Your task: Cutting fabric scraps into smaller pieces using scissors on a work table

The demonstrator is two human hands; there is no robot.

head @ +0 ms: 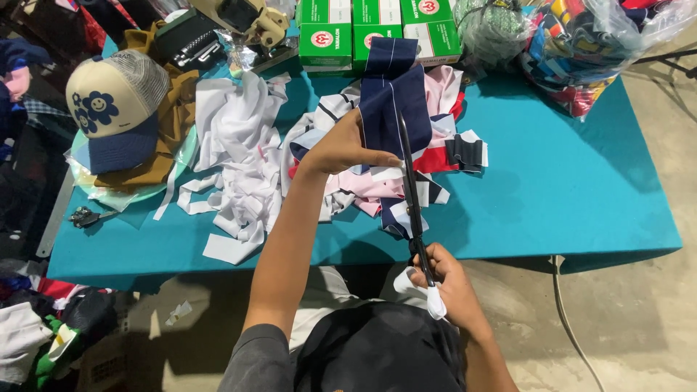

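Observation:
My left hand (pixel 341 149) pinches the lower edge of a navy blue fabric piece (pixel 388 94) with a thin white line, held up over the table. My right hand (pixel 450 287) grips the handles of long black scissors (pixel 410 189), with white wrapping around the handle. The blades point up and away along the right edge of the navy fabric. Under the fabric lies a pile of pink, red, white and striped scraps (pixel 377 185).
The teal table (pixel 566 189) carries a heap of white fabric strips (pixel 239 167), a cream and navy cap (pixel 112 109) on a plate, green and white boxes (pixel 377 29), a small machine (pixel 239 18) and a bag of coloured cloth (pixel 581 43). Small snips (pixel 86 216) lie at the left edge.

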